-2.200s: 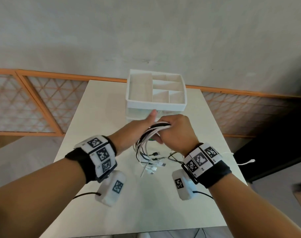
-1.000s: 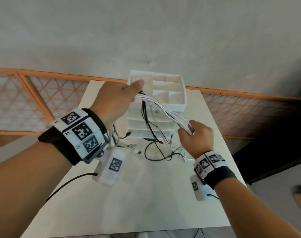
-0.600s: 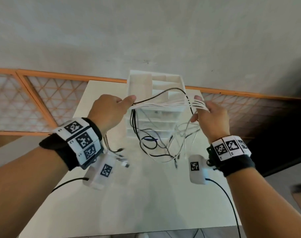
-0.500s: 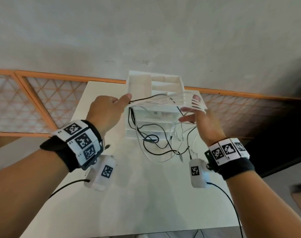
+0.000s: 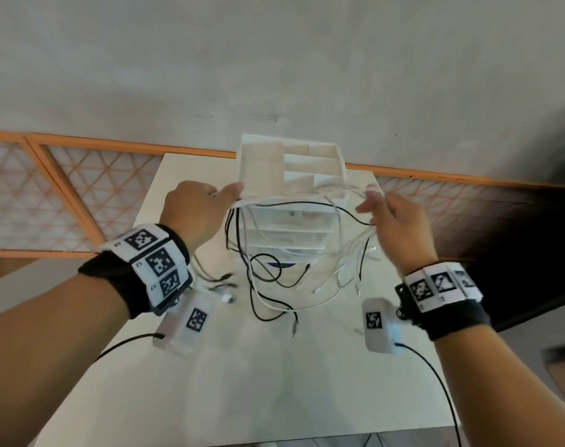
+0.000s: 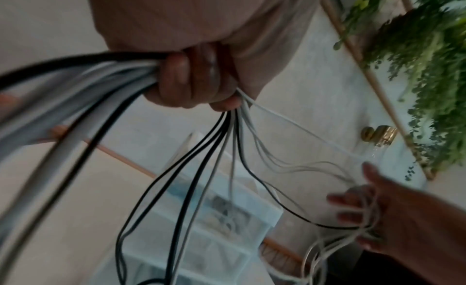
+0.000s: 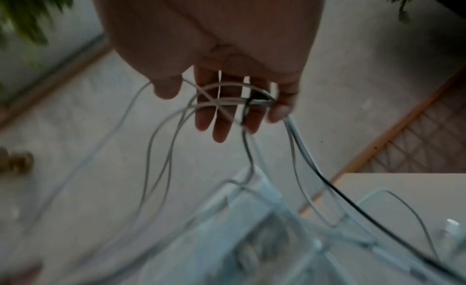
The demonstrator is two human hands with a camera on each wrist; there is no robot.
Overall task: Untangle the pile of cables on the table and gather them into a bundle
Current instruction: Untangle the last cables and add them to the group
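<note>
Cables (image 5: pixel 294 221) hang slack before the drawer organizer (image 5: pixel 290 175), above the tabletop (image 5: pixel 274 382). Left hand (image 5: pixel 194 214) clenches one gathered end; right hand (image 5: pixel 394 221), fingers spread, carries loops. Light, limp, snag-prone: grasp near the gathered end.

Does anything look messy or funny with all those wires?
Yes. The cables are a loose tangle of black and white loops hanging in the air. The left hand grips one bunch tightly, while the right hand has strands draped across its spread fingers.
</note>
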